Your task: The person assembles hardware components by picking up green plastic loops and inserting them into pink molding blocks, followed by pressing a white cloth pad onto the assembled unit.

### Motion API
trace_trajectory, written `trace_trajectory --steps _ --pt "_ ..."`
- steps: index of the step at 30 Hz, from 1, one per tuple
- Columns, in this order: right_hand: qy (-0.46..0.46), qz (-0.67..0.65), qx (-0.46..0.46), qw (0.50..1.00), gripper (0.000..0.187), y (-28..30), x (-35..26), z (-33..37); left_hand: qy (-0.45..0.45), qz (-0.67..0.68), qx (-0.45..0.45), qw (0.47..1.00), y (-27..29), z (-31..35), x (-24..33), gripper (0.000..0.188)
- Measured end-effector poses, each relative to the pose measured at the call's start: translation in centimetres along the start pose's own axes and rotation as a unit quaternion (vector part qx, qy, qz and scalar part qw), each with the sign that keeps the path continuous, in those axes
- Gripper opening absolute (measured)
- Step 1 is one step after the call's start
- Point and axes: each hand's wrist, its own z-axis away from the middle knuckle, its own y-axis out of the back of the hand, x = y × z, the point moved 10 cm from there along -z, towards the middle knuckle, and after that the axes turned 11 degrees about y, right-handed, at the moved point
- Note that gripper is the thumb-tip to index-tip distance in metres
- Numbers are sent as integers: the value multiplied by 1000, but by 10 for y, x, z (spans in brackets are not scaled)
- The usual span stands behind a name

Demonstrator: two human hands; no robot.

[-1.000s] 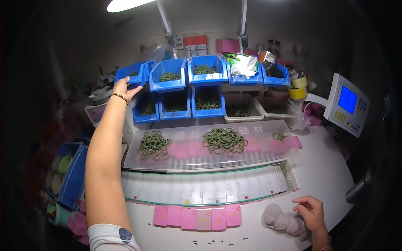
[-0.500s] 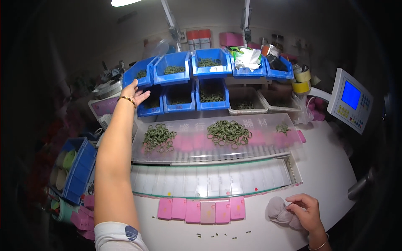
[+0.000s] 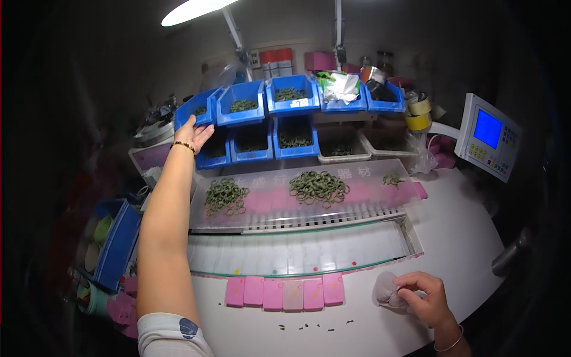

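1. Bin, blue, far L of top row: holds a few dk-green rings, as far as shows. Tipped too far fwd, it could prob. spill them over the lip.

2. L hand is up at that bin's front lip, thumb by the rim, other fingers spread. Looks like contact; can't tell if it's a firm grip. Best: hook the lip squarely, wrist loose, bin level.

3. Lower bin sits just below, so prob. little room under the fingers. Mind it, & the 2nd top-row bin alongside; no knocks.

4. Tray, clear plastic, lies below the bins; its L heap of rings is just beside the L forearm. Elbow wide is prob. safest, so nothing gets swept.

5. Pink blocks stand in a row near side of tray, one paler; green scraps lie on worktop nearer the body. Leave both be.

6. Mid heap & small cluster, on tray: well apart from both hands.

7. Cloth bundle, grey, on worktop: R hand is at it, thumb & forefinger tips close together; can't tell if they pinch fabric. Light & steady is enough. Hands are well apart.
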Motion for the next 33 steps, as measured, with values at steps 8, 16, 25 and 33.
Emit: trace_trajectory --steps 8,16,25,33 --pt "-65 -5 43 997 18 12 9 1 -86 -44 55 994 -14 -15 31 18" --pt "-39 2 18 999 16 -1 21 -8 -53 -16 68 996 0 -14 4 18" --pt "5 19 -8 1000 18 -13 -9 -9 -57 -37 50 996 4 -11 -1 18" --pt "5 -46 -98 994 23 -47 -11 -10 -13 -72 28 997 3 7 -22 36"
